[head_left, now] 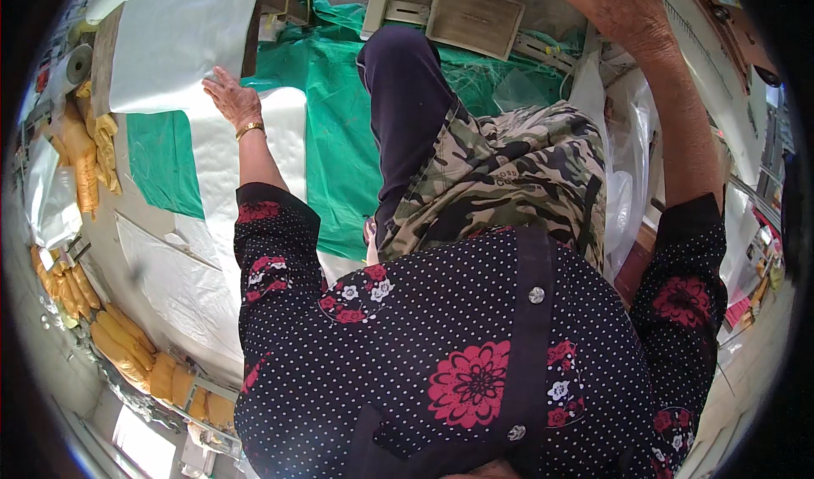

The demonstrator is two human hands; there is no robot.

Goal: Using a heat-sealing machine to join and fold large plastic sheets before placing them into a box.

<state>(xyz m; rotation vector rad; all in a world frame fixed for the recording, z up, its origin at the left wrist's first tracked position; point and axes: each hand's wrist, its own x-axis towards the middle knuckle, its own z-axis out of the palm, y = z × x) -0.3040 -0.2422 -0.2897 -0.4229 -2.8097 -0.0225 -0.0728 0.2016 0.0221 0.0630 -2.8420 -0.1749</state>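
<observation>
My left hand (233, 99) lies at the right edge of a smooth white sheet (174, 51), its fingers stretched out flat with no grip. Below that hand, a white length of the same look (284, 140) hangs down over green plastic sheeting (339, 140). Raised at the upper right, my right hand (598, 0) is cut off by the top of the picture. Most of its fingers are out of sight, so what it touches or holds does not show.
Camouflage cloth (509, 174) covers my lap. Ahead stands a framed grey panel (475, 19) among machine parts. Yellow-orange bundles (127, 348) line the left side, near a white roll (78, 64). Clear plastic (623, 216) hangs at my right.
</observation>
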